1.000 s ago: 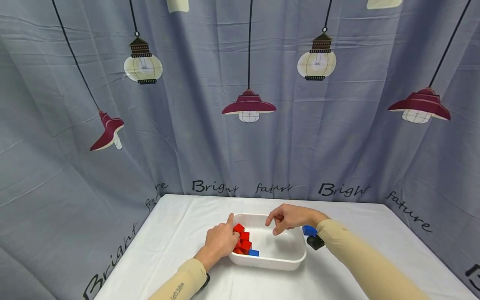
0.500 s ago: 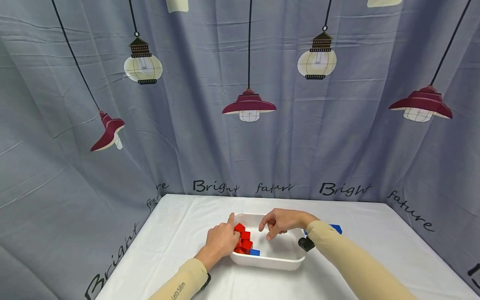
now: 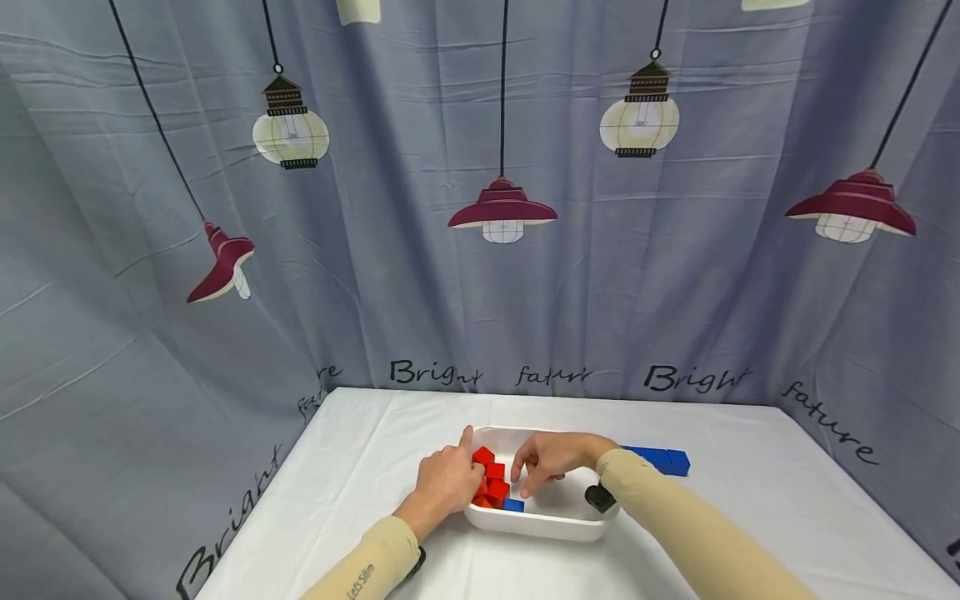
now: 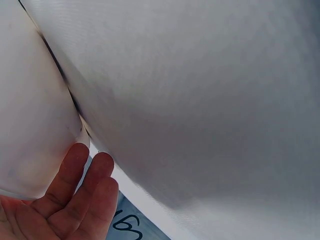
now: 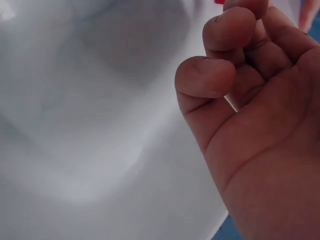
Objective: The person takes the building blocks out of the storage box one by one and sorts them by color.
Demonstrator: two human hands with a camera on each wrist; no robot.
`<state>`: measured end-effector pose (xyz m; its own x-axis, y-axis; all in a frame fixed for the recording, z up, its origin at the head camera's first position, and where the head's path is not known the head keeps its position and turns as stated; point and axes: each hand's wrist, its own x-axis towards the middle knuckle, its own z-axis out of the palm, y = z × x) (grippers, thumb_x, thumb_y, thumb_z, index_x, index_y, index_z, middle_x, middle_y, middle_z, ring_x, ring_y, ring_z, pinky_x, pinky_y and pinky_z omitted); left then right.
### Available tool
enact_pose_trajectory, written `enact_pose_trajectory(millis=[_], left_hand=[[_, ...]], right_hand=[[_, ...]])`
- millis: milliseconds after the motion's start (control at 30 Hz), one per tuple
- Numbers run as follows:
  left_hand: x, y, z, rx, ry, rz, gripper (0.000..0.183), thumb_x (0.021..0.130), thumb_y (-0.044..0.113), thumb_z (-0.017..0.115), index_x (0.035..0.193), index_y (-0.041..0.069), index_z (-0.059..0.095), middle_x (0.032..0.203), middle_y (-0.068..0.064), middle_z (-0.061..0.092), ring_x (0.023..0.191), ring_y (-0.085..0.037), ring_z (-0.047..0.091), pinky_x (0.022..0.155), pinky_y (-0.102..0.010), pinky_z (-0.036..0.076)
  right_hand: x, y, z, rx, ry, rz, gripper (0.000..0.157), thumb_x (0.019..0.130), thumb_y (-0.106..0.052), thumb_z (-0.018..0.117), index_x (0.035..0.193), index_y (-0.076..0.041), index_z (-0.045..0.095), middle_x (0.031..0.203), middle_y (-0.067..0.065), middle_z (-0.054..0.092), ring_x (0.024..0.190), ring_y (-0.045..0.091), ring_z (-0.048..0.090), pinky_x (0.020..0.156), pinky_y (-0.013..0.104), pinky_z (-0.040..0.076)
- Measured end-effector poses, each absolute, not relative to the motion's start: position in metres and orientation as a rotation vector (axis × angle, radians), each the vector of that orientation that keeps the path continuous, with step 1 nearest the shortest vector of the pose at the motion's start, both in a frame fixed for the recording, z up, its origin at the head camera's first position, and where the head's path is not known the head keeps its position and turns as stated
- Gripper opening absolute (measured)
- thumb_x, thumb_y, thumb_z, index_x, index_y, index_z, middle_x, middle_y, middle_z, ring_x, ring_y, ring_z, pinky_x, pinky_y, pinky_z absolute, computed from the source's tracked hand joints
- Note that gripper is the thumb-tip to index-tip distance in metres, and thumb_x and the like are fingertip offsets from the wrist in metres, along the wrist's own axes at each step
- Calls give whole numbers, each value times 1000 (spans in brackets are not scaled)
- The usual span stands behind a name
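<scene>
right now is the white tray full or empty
Partly full: the white tray holds red blocks and a blue block at one end, with bare floor visible.

Big grey-blue curtain [image 3: 420, 292] behind a white tablecloth [image 3: 360, 467], and it's got dark red lamps [image 3: 502, 202] and round cream lanterns [image 3: 291, 137] printed on it, hanging from black cords [image 3: 504, 83], plus scribbly "Bright" lettering [image 3: 420, 372] near the bottom.
</scene>
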<state>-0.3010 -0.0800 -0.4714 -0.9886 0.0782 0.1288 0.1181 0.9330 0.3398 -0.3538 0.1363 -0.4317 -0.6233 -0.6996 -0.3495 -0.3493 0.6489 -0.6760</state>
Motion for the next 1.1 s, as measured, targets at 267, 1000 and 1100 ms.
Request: enact_pose_trajectory(millis=[267, 1000, 1100], left_hand=[[-302, -80, -471, -150, -2977, -546, 68, 93, 33, 60, 153, 6, 40, 87, -8, 71, 71, -22, 61, 74, -43, 54], [-303, -81, -473, -159, -2961, -525, 66, 93, 31, 59, 152, 6, 42, 94, -11, 73, 73, -25, 65, 75, -45, 55], [-303, -80, -473, -158, -2964, -516, 67, 93, 32, 58, 153, 6, 41, 96, -11, 73, 74, -25, 65, 75, -45, 54]], right_hand=[[-350, 128, -442, -813, 2308, -648, 11, 82, -28, 81, 86, -21, 73, 64, -8, 53, 56, 9, 43, 51, 23, 30], [-364, 141, -451, -714, 2243, -818, 8, 84, -15, 76, 90, -16, 71, 65, -6, 54, 56, 14, 43, 52, 24, 34], [-365, 142, -451, -698, 2235, -871, 10, 85, -12, 75, 93, -16, 72, 65, -5, 54, 57, 15, 43, 53, 25, 34]])
